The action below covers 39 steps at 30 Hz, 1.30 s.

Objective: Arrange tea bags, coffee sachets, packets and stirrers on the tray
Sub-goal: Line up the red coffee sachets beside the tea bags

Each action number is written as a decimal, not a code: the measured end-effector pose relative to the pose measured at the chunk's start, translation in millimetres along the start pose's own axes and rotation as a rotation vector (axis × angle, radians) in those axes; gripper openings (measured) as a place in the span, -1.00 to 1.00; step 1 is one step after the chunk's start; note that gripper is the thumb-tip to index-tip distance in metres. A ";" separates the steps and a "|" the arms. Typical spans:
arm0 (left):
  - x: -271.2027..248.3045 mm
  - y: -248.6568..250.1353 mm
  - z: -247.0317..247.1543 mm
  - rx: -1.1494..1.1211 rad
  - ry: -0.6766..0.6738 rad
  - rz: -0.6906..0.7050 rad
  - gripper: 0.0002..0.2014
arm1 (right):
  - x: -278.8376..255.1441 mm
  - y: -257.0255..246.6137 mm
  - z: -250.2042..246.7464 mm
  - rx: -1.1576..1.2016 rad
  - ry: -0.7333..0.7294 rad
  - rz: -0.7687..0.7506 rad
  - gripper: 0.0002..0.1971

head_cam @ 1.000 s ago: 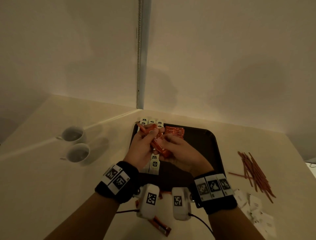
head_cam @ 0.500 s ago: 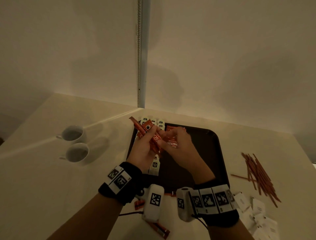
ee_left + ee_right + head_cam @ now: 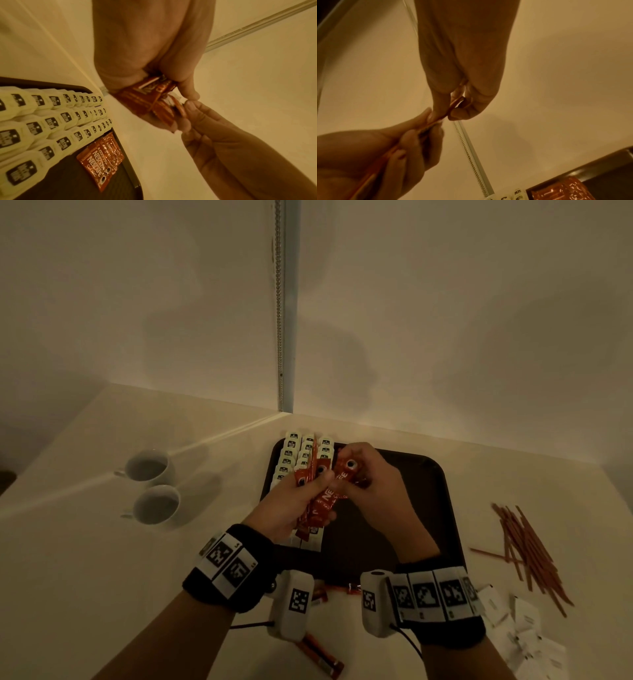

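Above the dark tray point(image 3: 424, 474) my left hand point(image 3: 301, 498) grips a fanned bunch of red coffee sachets point(image 3: 322, 501). My right hand point(image 3: 363, 477) pinches the top of one sachet point(image 3: 346, 470) in that bunch. The left wrist view shows the bunch of sachets point(image 3: 154, 100) in my left hand's grip, with the right hand point(image 3: 193, 115) at its end. Rows of white tea bags point(image 3: 301, 453) fill the tray's left side. A short row of sachets point(image 3: 102, 159) lies beside those tea bags point(image 3: 42, 128) on the tray point(image 3: 130, 182).
Two white cups point(image 3: 150, 484) stand left of the tray. Brown stirrers point(image 3: 527, 553) lie in a loose pile at the right, white packets point(image 3: 520, 635) below them. Loose sachets point(image 3: 320, 657) lie near the table's front edge. Walls meet in a corner behind the tray.
Both hands have lifted and moved toward the tray's far edge with the sachets. The right hand has shifted from the bunch's side to pinching one sachet's top.
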<state>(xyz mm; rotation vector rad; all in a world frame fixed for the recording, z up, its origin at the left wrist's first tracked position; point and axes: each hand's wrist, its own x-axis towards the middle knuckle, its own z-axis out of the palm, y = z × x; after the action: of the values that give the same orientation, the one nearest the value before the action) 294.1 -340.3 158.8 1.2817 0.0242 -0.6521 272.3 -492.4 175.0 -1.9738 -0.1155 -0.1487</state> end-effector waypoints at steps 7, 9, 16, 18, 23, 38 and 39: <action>-0.4 2.1 -6.3 0.034 0.122 0.118 -0.78 | 0.5 5.5 -11.3 0.293 0.132 0.156 -0.73; -0.4 5.9 -3.9 0.075 0.163 0.168 -0.81 | 0.2 4.9 -9.6 0.280 0.133 0.153 -0.72; 3.6 15.6 -2.4 0.153 0.284 0.248 -0.81 | -1.8 -1.0 -10.4 0.359 0.124 0.214 -0.85; 3.7 18.0 -3.2 0.136 0.285 0.243 -0.78 | -1.3 -0.8 -11.7 0.346 0.162 0.226 -0.87; 4.6 14.9 -2.9 0.103 0.282 0.221 -0.87 | 1.8 -2.1 -13.2 0.322 0.133 0.277 -0.91; 8.7 15.0 -18.4 0.183 0.345 0.211 -0.81 | 11.7 31.2 -38.0 0.059 0.049 0.234 -0.87; 9.7 13.8 -21.5 0.153 0.376 0.175 -0.77 | 14.9 42.0 -41.7 0.029 0.060 0.257 -0.87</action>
<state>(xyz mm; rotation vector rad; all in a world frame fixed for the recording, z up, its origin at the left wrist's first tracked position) 315.6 -323.6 160.7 1.5209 0.1715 -0.2601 291.1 -547.2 155.6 -1.9349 0.1738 -0.0378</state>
